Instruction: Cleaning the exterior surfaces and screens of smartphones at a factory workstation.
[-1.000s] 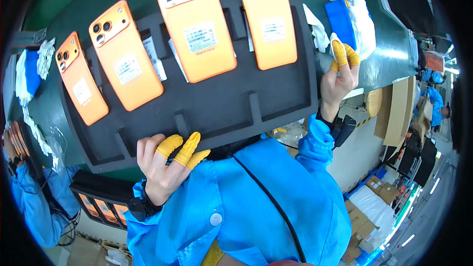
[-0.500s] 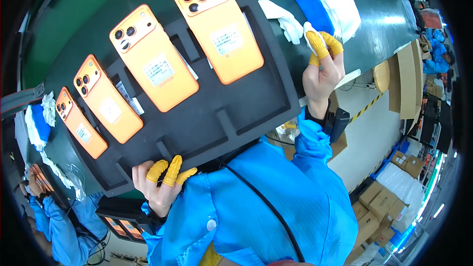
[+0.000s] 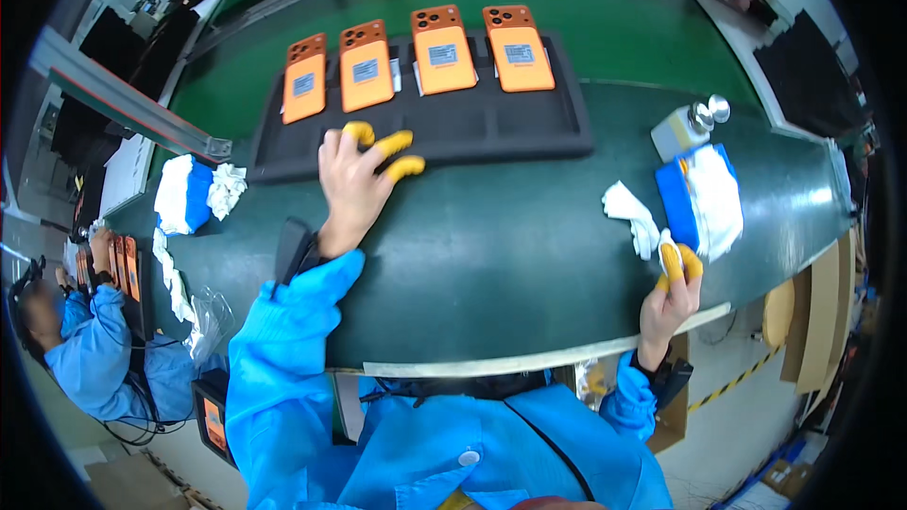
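Observation:
My left hand [image 3: 354, 179], with yellow finger cots, reaches over the front edge of a black foam tray [image 3: 510, 146]. Its fingers are apart and grip nothing; whether they touch the tray I cannot tell. Several orange phones [image 3: 522, 66] lie in a row in the tray, camera ends away from me, each with a label on its back. At the right, my right hand [image 3: 669, 310] is closed in a pinch on a small white cloth [image 3: 670, 253]. Just beside it are a blue box [image 3: 676, 203] heaped with white cloths [image 3: 714, 198] and a crumpled white cloth [image 3: 631, 212].
A dispenser bottle [image 3: 678, 135] with a metal top stands behind the blue box. Farther left are another blue box [image 3: 200, 194] with white cloths and a clear plastic bag [image 3: 210, 321]. A co-worker in blue [image 3: 94, 359] sits at the far left. The green bench [image 3: 491, 283] has a pale front edge.
The phone tray has gone from close against my body to the far part of the bench. My left arm now stretches forward. My right hand still pinches the cloth near the blue box.

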